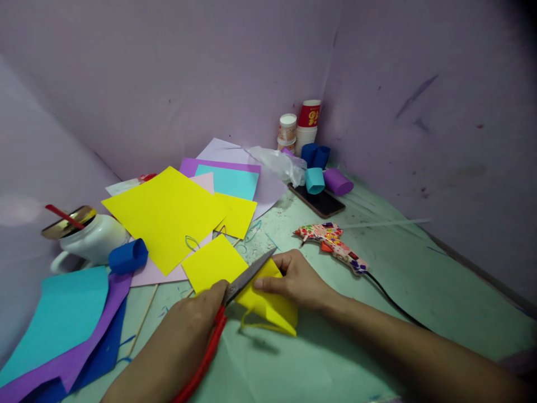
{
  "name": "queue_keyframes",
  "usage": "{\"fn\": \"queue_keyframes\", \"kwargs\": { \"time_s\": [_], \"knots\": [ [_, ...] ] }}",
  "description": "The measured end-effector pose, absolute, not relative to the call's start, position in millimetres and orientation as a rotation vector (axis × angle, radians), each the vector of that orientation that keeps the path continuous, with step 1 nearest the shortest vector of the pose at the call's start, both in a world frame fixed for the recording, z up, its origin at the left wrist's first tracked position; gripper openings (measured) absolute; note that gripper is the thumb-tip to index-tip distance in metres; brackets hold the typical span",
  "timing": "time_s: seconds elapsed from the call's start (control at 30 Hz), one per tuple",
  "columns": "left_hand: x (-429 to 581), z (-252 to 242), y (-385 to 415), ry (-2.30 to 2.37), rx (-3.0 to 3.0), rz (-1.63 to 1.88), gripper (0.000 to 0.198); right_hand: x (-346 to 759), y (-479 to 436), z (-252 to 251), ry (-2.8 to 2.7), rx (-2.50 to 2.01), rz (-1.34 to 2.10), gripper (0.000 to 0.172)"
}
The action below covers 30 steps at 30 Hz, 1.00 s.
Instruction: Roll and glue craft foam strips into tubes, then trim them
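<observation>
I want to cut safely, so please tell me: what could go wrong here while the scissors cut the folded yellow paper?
1. The right hand pinches the folded yellow paper close beside the blades of the scissors, so a fingertip could get nipped.
2. The paper stands lifted from the table, held on one side only; it may twist and the cut may go crooked.
3. The glue gun and its cord lie by the right forearm; the arm might drag them.

My left hand [191, 324] and right hand [300, 280] are bare, with no gloves, rings or watch. Both forearms are uncovered, no sleeve showing. My fingers [268, 284] have short, plain, unpainted nails.
</observation>
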<state>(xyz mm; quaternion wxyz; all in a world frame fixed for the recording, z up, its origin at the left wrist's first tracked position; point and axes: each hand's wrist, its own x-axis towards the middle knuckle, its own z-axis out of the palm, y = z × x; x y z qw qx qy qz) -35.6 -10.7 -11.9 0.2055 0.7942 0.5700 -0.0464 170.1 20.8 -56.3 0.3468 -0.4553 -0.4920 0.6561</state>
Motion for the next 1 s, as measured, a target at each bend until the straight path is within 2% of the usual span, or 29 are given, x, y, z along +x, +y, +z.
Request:
{"fn": "queue_keyframes", "kwargs": {
  "time_s": [0.23, 0.43, 0.6, 0.7, 0.77, 0.83, 0.93, 1.0],
  "knots": [
    [-80.1, -16.1, 18.2, 2.190, 2.114, -0.038, 0.034, 171.3, 29.1, -65.4, -1.111, -0.988, 1.723, 0.034],
    [-107.9, -23.2, 37.3, 2.191, 2.120, -0.064, 0.028, 166.2, 23.9, -58.9, -1.148, -0.938, 1.561, 0.035],
    [-75.3, -26.1, 14.2, 2.252, 2.193, 0.269, 0.048, 156.1, 15.0, -62.5, -1.178, -0.923, 1.435, 0.031],
    [-31.3, -42.9, -11.5, 1.792, 2.167, 0.570, 0.067, 147.7, 4.7, -66.5, -1.159, -0.829, 1.470, 0.033],
    [-8.4, -55.6, -21.6, 1.562, 2.045, 0.636, 0.078, 143.5, -3.6, -67.7, -1.168, -0.757, 1.519, 0.042],
    [2.2, -63.5, -23.1, 1.505, 1.922, 0.717, 0.085, 142.5, -10.2, -67.3, -1.225, -0.688, 1.592, 0.059],
    [-0.9, -63.7, -17.0, 1.402, 1.819, 0.769, 0.087, 148.4, -10.6, -64.3, -1.346, -0.627, 1.692, 0.080],
    [-6.6, -60.2, -13.7, 1.317, 1.752, 0.811, 0.085, 155.7, -4.0, -61.5, -1.470, -0.674, 1.616, 0.084]
  ]
}}
